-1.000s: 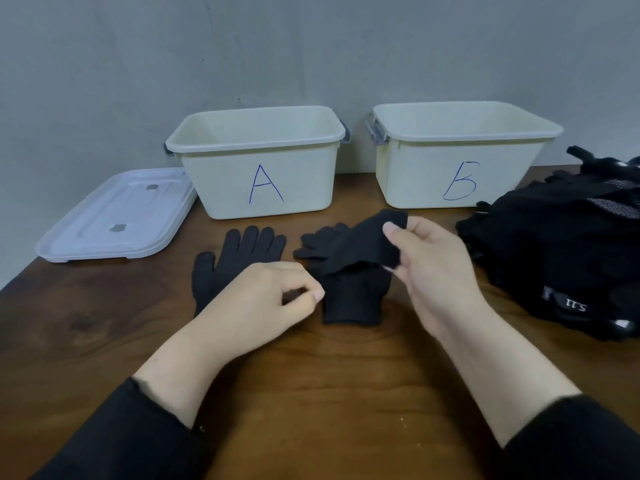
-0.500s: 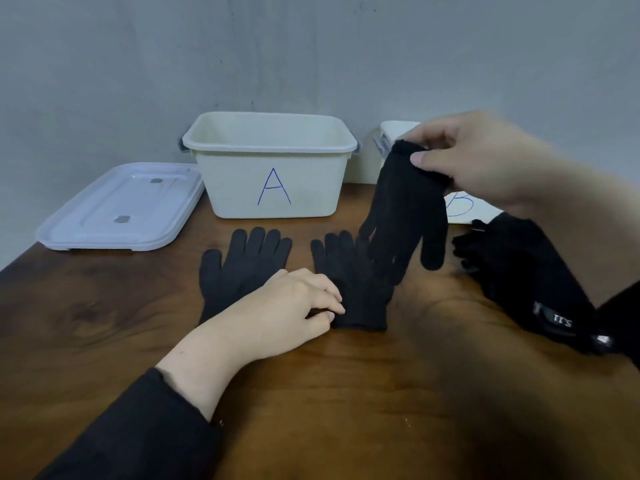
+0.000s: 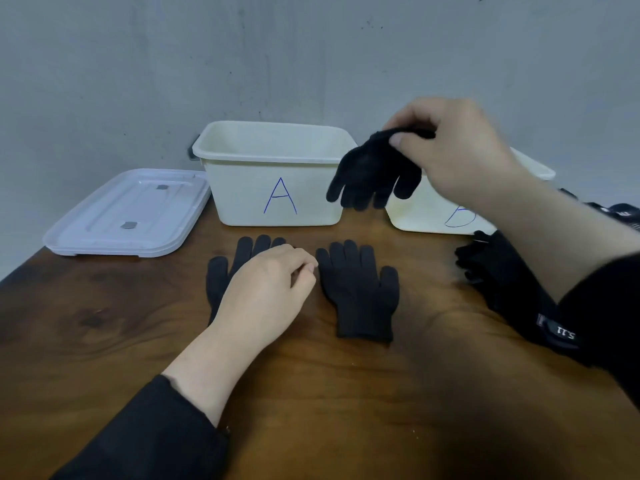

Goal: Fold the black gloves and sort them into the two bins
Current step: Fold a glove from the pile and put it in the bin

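Dangling from the right hand [image 3: 460, 157], a black knit glove [image 3: 372, 171] hangs with its cuff pinched up top and its fingers pointing down, in the air between bin A [image 3: 273, 174] and bin B [image 3: 429, 211]. Two more knit gloves lie flat on the wooden desk [image 3: 104, 341], long axes running away from the person, fingers toward the bins: one [image 3: 358, 289] fully in view, the other [image 3: 221, 271] half under the left hand [image 3: 266, 289], which rests on it with fingers loosely curled and nothing gripped. Both bins are cream plastic, smooth, rounded at the rim, lettered in blue. A white plastic lid [image 3: 124, 216] lies left of bin A. A heap of black gloves [image 3: 512, 282] sits at the right edge.
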Motion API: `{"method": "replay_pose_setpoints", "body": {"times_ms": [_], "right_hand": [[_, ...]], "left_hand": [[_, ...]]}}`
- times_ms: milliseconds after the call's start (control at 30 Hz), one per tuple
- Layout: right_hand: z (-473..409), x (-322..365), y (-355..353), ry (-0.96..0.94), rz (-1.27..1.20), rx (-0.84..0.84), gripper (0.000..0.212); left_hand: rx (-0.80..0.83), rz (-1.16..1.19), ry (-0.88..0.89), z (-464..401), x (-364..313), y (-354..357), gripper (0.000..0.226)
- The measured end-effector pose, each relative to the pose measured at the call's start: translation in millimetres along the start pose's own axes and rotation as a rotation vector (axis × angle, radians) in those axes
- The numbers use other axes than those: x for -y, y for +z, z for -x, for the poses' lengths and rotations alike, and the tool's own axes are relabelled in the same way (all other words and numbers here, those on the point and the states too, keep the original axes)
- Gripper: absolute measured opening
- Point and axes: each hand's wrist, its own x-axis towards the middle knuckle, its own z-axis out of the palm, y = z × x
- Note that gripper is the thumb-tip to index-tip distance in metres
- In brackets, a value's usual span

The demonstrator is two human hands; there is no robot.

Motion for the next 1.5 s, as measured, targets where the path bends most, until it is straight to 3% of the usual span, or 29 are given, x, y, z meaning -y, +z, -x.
{"method": "replay_pose_setpoints", "body": {"times_ms": [100, 200, 300, 467, 700, 867, 1067, 1300, 1433, 1500], "right_hand": [[48.2, -14.5, 25.1, -0.152, 0.079, 0.051, 0.013], [119.7, -42.3, 63.7, -0.213, 0.218, 0.26, 0.012], [166.1, -54.9, 83.4, -0.165, 0.237, 0.401, 0.032], [160.9, -66.3, 75.2, -0.072, 0.046, 0.197, 0.028], [150.4, -95.5, 75.9, 0.085, 0.063, 0.193, 0.034], [140.1, -96.7, 85.4, 0.168, 0.241, 0.267, 0.043], [137.5, -100.4, 91.9, 0.141, 0.279, 0.314, 0.038], [135.2, -95.2, 84.7, 0.154, 0.144, 0.161, 0.03], [142.7, -99.1, 81.9, 0.184, 0.218, 0.222, 0.029], [142.6, -96.6, 77.4, 0.131, 0.165, 0.169, 0.027]], "left_hand": [[-0.031, -0.003, -0.007, 0.4, 0.7, 0.7, 0.024], [-0.017, 0.014, 0.013, 0.7, 2.9, 4.2, 0.023], [0.057, 0.043, 0.064, -0.4, 2.9, 9.3, 0.022], [0.232, -0.016, 0.063, 3.8, 2.5, 20.5, 0.033], [0.166, -0.252, -0.029, -4.7, -0.5, 29.4, 0.046], [0.192, -0.359, -0.104, -15.3, -0.3, 43.4, 0.05], [0.254, -0.316, -0.083, -21.9, 5.1, 53.5, 0.044], [0.25, -0.225, -0.017, -23.3, -1.1, 49.0, 0.044], [0.336, -0.246, 0.023, -20.4, -1.9, 50.5, 0.049], [0.288, -0.213, 0.033, -19.0, -1.0, 48.7, 0.047]]}}
